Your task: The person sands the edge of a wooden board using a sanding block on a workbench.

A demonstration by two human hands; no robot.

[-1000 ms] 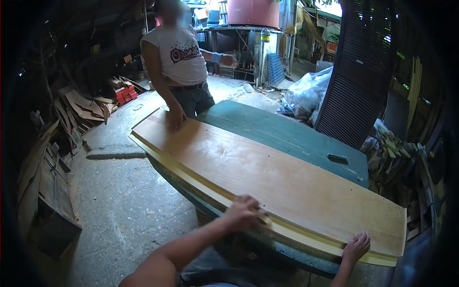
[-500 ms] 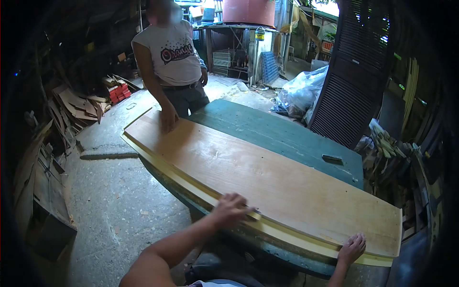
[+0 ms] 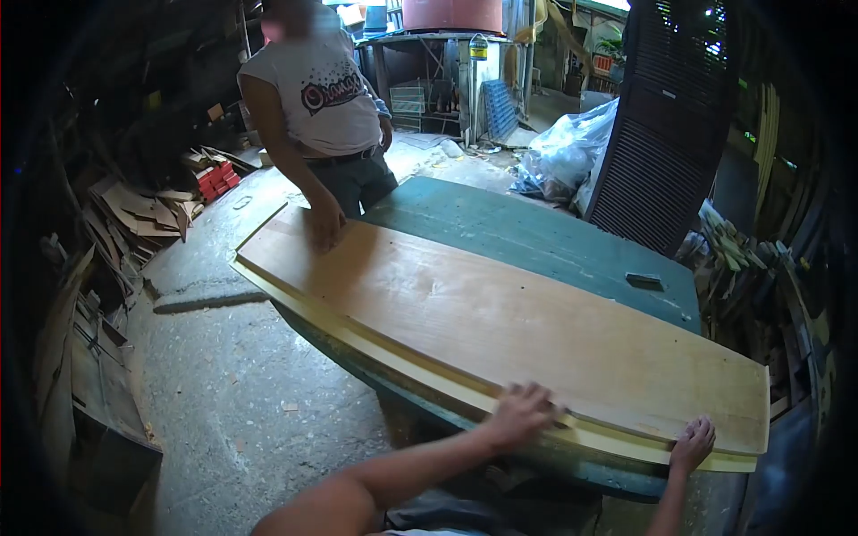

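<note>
A long wooden panel (image 3: 500,313) with raised edge strips lies on a green table (image 3: 536,234). My left hand (image 3: 521,416) is at the panel's near edge, right of its middle, with its fingers curled and blurred round a small thing that I cannot make out. Near the right end, my right hand (image 3: 693,444) grips the near edge, fingers on top. A pale yellow strip (image 3: 393,364) runs along that side. Across the table a person (image 3: 326,116) rests a hand (image 3: 327,229) on the panel's far left end.
A small dark piece (image 3: 644,282) sits on the table's right part. Behind it leans a dark louvered door (image 3: 657,152) beside a clear plastic bag (image 3: 567,152). Scrap wood (image 3: 134,207) and red blocks (image 3: 216,181) lie at the left; wood pieces (image 3: 737,241) are piled at the right.
My left hand has moved to the right along the panel's near edge. My right hand keeps its place on the panel. The other person's free arm has dropped to their side. The view has shifted slightly.
</note>
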